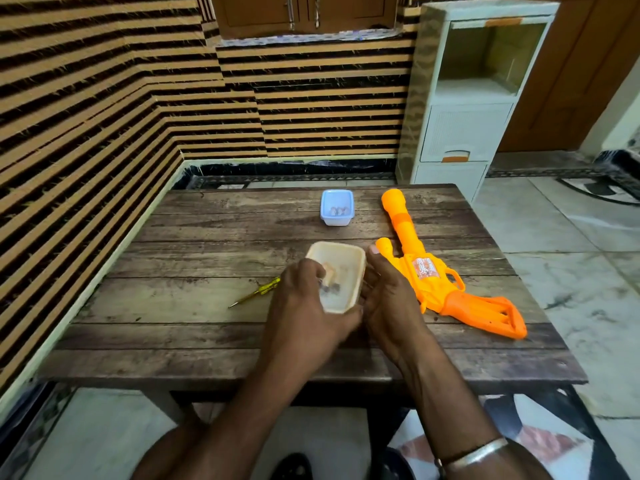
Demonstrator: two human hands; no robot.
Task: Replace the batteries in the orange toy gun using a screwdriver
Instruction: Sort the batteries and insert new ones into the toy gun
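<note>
At bench (194, 341) centre: cream rectangular plastic tray (360, 261), steadied by the gripping right hand (388, 299).
Left hand (304, 306): fingers curled inside tray; grasp blurred, cannot tell.
Orange plastic toy gun (426, 275): alongside, waiting.

Screwdriver (254, 292) handle end behind left hand (304, 306), cream tray (361, 271) contents blurred, blue box (325, 206) contents indistinct

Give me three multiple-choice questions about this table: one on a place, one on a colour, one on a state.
1. The screwdriver lies: A) left of the cream tray; B) on the floor; C) on a shelf.
2. The far tub is: A) red; B) blue; C) green.
3. The toy gun is: A) held aloft; B) standing upright; C) lying on the table.
Answers: A, it lies on bare wood left of the tray; B, pale blue plastic; C, it rests flat on the planks.
</note>
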